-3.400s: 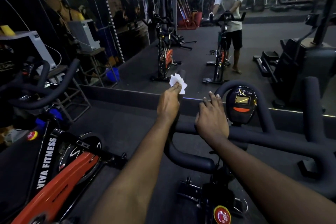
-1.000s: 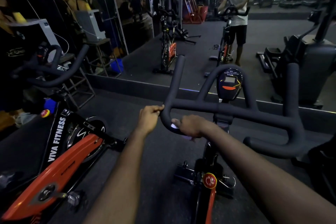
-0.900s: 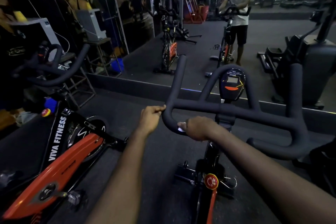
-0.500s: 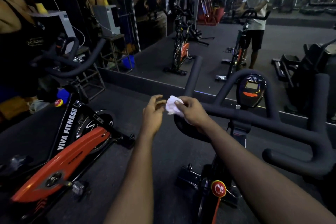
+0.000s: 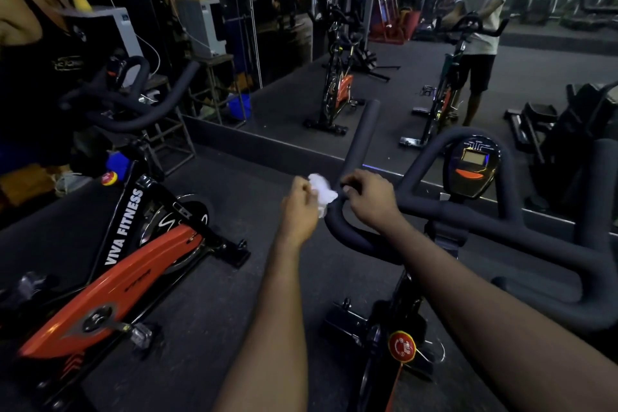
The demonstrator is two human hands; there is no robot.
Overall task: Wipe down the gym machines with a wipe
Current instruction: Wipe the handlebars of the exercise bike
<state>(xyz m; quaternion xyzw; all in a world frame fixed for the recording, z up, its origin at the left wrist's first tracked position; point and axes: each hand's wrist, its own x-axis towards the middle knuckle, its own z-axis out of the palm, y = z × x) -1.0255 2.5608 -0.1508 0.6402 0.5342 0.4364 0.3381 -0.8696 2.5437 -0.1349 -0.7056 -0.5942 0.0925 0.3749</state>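
Observation:
A crumpled white wipe (image 5: 320, 192) sits between my two hands, just left of the black foam handlebar (image 5: 364, 135) of the spin bike in front of me. My left hand (image 5: 298, 209) pinches the wipe from its left side. My right hand (image 5: 372, 201) lies on the left bend of the handlebar with its fingers curled over the bar, its thumb tip at the wipe's right edge. The bike's round console (image 5: 473, 165) stands in the middle of the bars.
An orange and black spin bike (image 5: 133, 264) marked VIVA FITNESS stands close on my left, its handlebar (image 5: 133, 110) at chest height. A wall mirror (image 5: 384, 53) runs ahead, behind a low ledge. Dark floor lies between the bikes. A red knob (image 5: 401, 346) sits below.
The wipe went from my left hand to my right, rubbed the bar's bend, then came up between both hands. Now my left hand takes it and my right hand settles on the bar.

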